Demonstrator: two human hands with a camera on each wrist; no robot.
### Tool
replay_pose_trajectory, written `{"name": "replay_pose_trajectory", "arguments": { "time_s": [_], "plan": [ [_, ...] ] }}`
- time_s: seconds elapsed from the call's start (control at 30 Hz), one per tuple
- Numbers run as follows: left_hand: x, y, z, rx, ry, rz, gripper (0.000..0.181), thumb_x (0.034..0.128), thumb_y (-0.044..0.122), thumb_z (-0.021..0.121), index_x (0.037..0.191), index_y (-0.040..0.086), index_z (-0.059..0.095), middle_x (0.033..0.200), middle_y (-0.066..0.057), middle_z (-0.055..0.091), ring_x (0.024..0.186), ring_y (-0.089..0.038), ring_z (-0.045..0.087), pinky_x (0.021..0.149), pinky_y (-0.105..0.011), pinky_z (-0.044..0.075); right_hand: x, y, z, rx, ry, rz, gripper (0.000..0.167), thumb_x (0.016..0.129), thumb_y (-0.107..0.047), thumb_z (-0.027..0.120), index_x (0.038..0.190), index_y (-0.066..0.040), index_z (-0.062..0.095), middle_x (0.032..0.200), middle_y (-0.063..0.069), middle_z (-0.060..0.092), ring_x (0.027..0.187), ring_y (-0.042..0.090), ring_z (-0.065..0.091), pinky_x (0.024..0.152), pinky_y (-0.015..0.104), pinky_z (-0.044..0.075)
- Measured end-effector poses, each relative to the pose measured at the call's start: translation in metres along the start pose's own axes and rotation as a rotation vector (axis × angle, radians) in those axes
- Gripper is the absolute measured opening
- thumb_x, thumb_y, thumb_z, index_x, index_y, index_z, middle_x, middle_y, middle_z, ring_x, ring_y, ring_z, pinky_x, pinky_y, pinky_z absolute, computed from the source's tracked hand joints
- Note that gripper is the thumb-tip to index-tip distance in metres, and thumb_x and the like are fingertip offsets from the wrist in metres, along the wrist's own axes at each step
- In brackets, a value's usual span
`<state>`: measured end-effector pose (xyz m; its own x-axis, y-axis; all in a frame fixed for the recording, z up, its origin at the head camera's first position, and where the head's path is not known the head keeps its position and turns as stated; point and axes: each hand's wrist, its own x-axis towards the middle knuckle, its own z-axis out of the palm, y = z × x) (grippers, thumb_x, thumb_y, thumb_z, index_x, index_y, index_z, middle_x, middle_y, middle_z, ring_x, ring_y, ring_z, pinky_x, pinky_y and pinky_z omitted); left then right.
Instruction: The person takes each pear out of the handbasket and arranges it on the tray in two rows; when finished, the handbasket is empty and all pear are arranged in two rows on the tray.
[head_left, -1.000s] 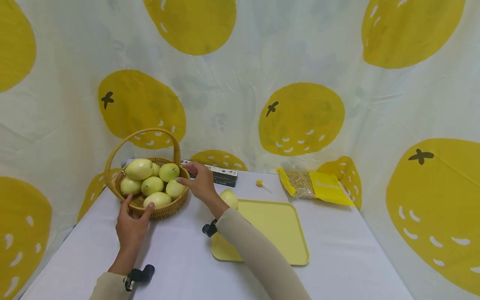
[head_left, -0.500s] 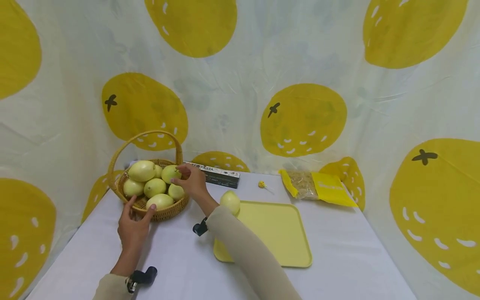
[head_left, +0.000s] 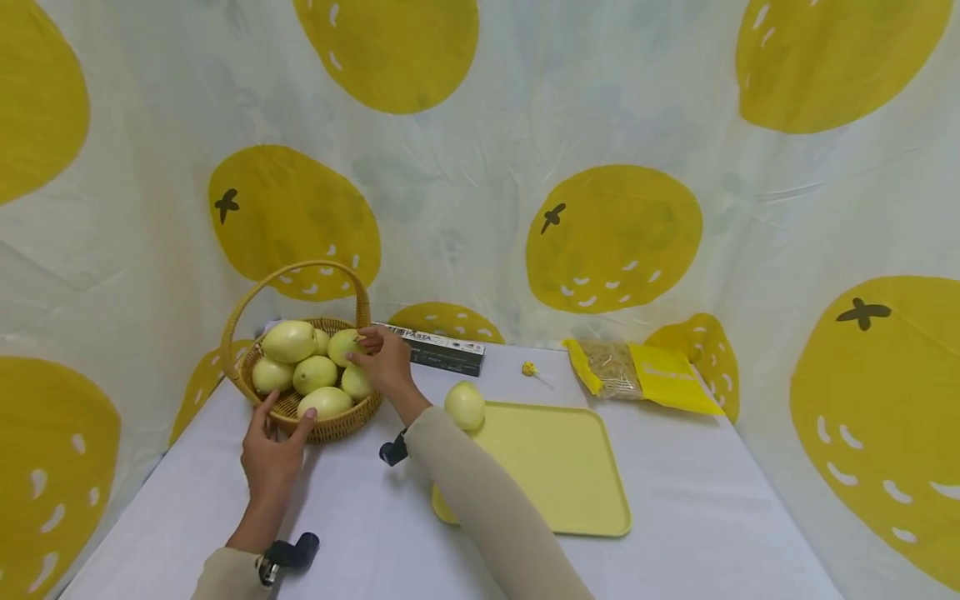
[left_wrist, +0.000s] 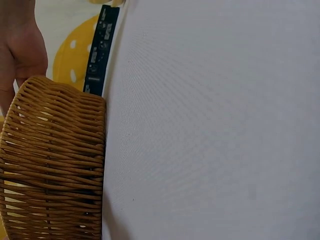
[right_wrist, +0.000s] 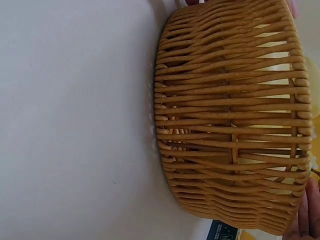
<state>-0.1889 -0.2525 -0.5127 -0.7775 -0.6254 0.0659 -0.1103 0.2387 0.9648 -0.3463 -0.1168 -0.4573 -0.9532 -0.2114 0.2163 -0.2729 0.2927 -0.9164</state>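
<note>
Pale yellow-green pears fill a wicker basket (head_left: 345, 425) at the table's left; its arched handle stands upright. My right hand (head_left: 387, 364) reaches over the basket's right side and pinches the pear (head_left: 343, 347) at the back right, which still lies among the others. My left hand (head_left: 273, 462) rests against the front of the basket with thumb and forefinger spread at the rim, near the front pear (head_left: 325, 403). The left wrist view shows the woven wall (left_wrist: 55, 160) and part of my right hand (left_wrist: 25, 52). Fingertips are partly cut off in the right wrist view.
A yellow tray (head_left: 555, 467) lies right of the basket, with one pear (head_left: 465, 406) at its back left corner. Behind are a dark pasta box (head_left: 446, 354), a lollipop (head_left: 529, 368) and a yellow pasta bag (head_left: 637, 375). A fruit-print cloth (head_left: 450, 208) hangs behind the table.
My right hand has moved from the basket's right rim inward and now has its thumb and fingers on the back right pear. My left hand stays at the front rim.
</note>
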Motion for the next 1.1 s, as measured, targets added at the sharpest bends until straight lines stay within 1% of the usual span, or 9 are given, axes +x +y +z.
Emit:
{"name": "replay_pose_trajectory", "arguments": {
  "time_s": [0.17,0.4,0.53,0.73,0.87,0.97,1.1],
  "plan": [
    [0.001,-0.001,0.002,0.0,0.0,-0.005,0.085,0.0954,0.049,0.078,0.166,0.026,0.037,0.178,-0.01,0.02,0.164,-0.036,0.022,0.134,-0.052,0.027,0.004,0.002,0.001,0.015,0.029,-0.014,0.029,0.091,-0.013,0.086,0.119,-0.01,0.078,0.104,0.005,0.08,0.092,0.013,0.073,0.084,0.021,0.062],
    [0.001,-0.001,0.002,0.006,0.007,-0.006,0.085,0.095,0.049,0.079,0.166,0.025,0.038,0.178,-0.011,0.021,0.163,-0.038,0.022,0.133,-0.053,0.027,0.008,0.004,0.004,0.018,0.044,0.014,0.019,0.091,-0.011,0.085,0.109,-0.011,0.079,0.097,0.002,0.078,0.084,0.007,0.068,0.079,0.022,0.061],
    [0.0,0.0,0.0,0.003,0.009,-0.007,0.085,0.0951,0.048,0.079,0.166,0.025,0.038,0.177,-0.011,0.022,0.163,-0.038,0.023,0.133,-0.052,0.028,0.009,0.002,0.006,0.009,0.048,0.012,0.016,0.091,-0.01,0.085,0.106,-0.01,0.08,0.094,0.003,0.077,0.08,0.005,0.066,0.075,0.02,0.06],
    [0.0,0.0,0.0,-0.006,0.01,-0.005,0.084,0.0958,0.047,0.078,0.166,0.024,0.038,0.178,-0.013,0.021,0.163,-0.04,0.022,0.133,-0.053,0.027,0.011,-0.001,0.006,-0.054,0.041,0.004,0.012,0.093,-0.012,0.083,0.106,-0.01,0.081,0.094,0.002,0.077,0.08,0.006,0.066,0.073,0.019,0.058],
    [0.0,0.0,0.002,-0.003,0.009,-0.006,0.083,0.0959,0.047,0.078,0.166,0.025,0.038,0.178,-0.011,0.022,0.163,-0.039,0.023,0.134,-0.052,0.027,0.012,-0.001,0.005,-0.094,0.046,0.017,0.005,0.094,-0.015,0.083,0.097,-0.014,0.08,0.089,-0.002,0.075,0.078,0.005,0.064,0.073,0.021,0.057],
    [-0.001,0.0,0.002,-0.001,0.008,-0.004,0.083,0.0961,0.046,0.078,0.166,0.025,0.038,0.177,-0.01,0.022,0.163,-0.039,0.023,0.134,-0.052,0.027,0.013,0.0,0.004,-0.109,0.042,0.019,0.005,0.094,-0.017,0.083,0.092,-0.016,0.079,0.086,-0.004,0.073,0.078,0.004,0.061,0.072,0.022,0.055],
    [-0.001,0.001,0.0,-0.009,0.004,0.006,0.084,0.0959,0.047,0.078,0.166,0.024,0.038,0.177,-0.012,0.021,0.163,-0.041,0.023,0.134,-0.053,0.027,0.012,0.002,0.003,-0.122,0.041,-0.007,0.005,0.095,-0.017,0.082,0.092,-0.016,0.079,0.087,-0.004,0.073,0.079,0.004,0.059,0.073,0.022,0.054]
  ]
}}
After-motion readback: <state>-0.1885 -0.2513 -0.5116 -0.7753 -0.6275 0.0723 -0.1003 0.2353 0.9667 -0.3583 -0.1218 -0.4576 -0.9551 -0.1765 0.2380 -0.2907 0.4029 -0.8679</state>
